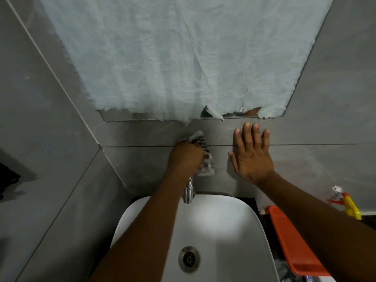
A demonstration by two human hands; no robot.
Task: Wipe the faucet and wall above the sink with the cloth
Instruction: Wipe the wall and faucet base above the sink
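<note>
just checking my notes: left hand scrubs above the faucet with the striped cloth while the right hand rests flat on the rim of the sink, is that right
Not quite. The right hand is not on the sink; the head view shows it pressed flat, fingers spread, against the grey wall above the sink. The rest holds: the left hand grips the striped cloth against the wall above the faucet.

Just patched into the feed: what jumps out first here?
A big pale sheet covers the mirror above the sink. Below it, the left hand presses a striped cloth to the grey wall above the chrome faucet; the right hand lies flat on the tile beside it.
</note>
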